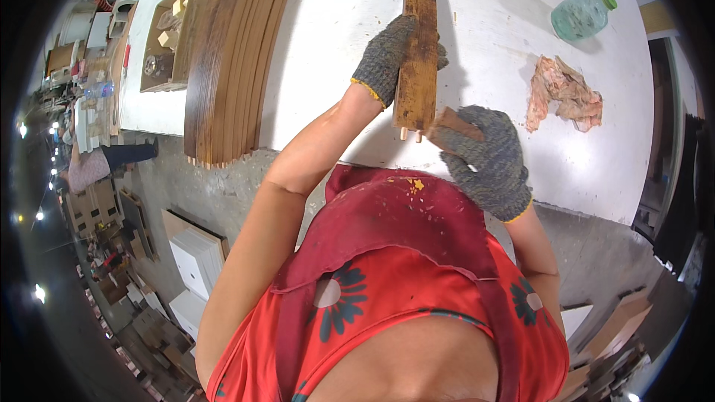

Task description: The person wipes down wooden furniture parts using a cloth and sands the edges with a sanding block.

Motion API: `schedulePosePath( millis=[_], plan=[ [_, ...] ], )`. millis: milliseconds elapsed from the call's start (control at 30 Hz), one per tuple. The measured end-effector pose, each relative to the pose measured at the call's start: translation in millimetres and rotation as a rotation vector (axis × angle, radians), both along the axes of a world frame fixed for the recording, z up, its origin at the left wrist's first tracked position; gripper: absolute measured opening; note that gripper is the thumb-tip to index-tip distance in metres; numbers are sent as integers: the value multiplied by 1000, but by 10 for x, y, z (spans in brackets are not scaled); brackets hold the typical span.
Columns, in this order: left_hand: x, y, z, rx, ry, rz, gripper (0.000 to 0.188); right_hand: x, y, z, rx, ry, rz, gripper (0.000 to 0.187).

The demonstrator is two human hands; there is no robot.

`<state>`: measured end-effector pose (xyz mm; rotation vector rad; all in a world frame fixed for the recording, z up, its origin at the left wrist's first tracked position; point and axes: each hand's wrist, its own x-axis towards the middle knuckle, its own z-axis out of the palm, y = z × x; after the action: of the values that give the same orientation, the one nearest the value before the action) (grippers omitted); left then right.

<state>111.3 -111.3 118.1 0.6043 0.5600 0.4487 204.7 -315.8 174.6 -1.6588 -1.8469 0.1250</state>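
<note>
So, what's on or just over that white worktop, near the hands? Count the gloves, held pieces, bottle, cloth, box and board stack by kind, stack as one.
Gray gloves: 2
Held wooden board: 1
Held brown block: 1
Greenish bottle: 1
Crumpled pinkish cloth: 1
Open wooden box: 1
Stack of brown boards: 1
Total: 8

Beyond the left hand point(386, 59), the stained wooden slat point(418, 67) runs off the top edge; the right hand point(490, 155) partly hides a brown block point(456, 126).

White table point(335, 30) with boards point(234, 59), box point(188, 33), rag point(570, 89), bottle point(579, 16)
</note>
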Motion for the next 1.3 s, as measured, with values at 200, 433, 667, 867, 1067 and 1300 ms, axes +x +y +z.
schedulePosePath(
  millis=[200,433,667,867,1067,1300],
  plan=[
    [-30,20,240,-15,-126,1,42,192,-289,-366,-61,252,-297,40],
    [-4,3,108,-398,-194,49,38,-149,40,-38,183,787,-270,45],
    [-120,-134,-31,-856,-575,69,35,-314,302,48,278,420,-175,39],
    [-67,-108,-110,-717,-608,-41,28,-255,164,-56,190,208,-123,39],
    [-54,-146,17,-601,-584,-28,16,-168,25,-155,83,416,-170,42],
    [-264,-197,-168,56,-221,-52,53,-350,408,-96,229,420,-6,38]
  ],
)
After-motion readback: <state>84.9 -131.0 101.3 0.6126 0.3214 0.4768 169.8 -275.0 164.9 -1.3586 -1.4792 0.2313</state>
